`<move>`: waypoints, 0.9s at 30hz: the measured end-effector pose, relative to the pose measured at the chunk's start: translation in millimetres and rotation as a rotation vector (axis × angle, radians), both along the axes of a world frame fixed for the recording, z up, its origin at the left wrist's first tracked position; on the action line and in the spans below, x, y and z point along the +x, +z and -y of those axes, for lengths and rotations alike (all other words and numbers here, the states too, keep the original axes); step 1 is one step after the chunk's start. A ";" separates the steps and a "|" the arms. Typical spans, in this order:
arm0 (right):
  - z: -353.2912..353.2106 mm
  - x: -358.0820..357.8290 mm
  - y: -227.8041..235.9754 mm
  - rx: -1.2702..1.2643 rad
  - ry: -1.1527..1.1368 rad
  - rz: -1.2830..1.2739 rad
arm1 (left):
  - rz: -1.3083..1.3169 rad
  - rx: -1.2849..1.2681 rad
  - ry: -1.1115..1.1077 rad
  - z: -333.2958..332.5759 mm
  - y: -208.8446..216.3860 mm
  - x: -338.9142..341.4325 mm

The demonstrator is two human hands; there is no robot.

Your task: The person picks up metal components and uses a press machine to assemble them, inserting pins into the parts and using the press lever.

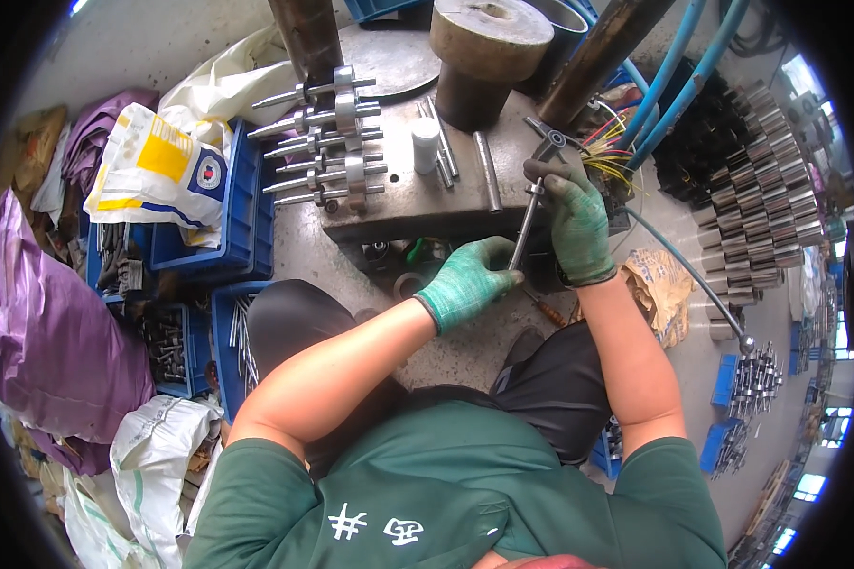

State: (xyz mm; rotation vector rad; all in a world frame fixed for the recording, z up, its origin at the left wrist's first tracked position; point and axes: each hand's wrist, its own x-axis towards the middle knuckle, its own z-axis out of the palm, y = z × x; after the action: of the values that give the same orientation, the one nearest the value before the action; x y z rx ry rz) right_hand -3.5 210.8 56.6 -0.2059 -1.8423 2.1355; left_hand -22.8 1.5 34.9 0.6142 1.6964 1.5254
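A slim metal rod (pixel 523 232) with a small collar near its top is held at a slant between my hands, in front of the steel bench block (pixel 389 211). My left hand (pixel 470 282), in a green glove, pinches the rod's lower end. Around the rod's upper end and collar the fingers of my right hand (pixel 582 228), gloved the same, are closed. Just above the right fingers is a dark metal piece with a round eye (pixel 551 142); whether the hand touches it, I cannot tell.
Collared shafts (pixel 337 142) are stacked at the block's left. A white cylinder (pixel 425 147) and loose rods (pixel 488 171) stand or lie on top. Behind is a heavy round metal post (pixel 489 57). Blue crates (pixel 247 218) and sacks fill the left; metal sleeves (pixel 759 180) and hoses, the right.
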 end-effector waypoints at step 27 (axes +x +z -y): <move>18.1 13.7 18.7 0.338 0.039 0.152 | -0.341 -0.032 0.135 -9.3 -23.7 -5.1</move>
State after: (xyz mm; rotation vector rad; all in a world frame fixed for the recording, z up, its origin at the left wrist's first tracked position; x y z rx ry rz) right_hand 10.2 192.6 75.3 -0.2616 -2.2751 1.8377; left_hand -27.9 10.8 11.2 0.7915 2.0501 1.5488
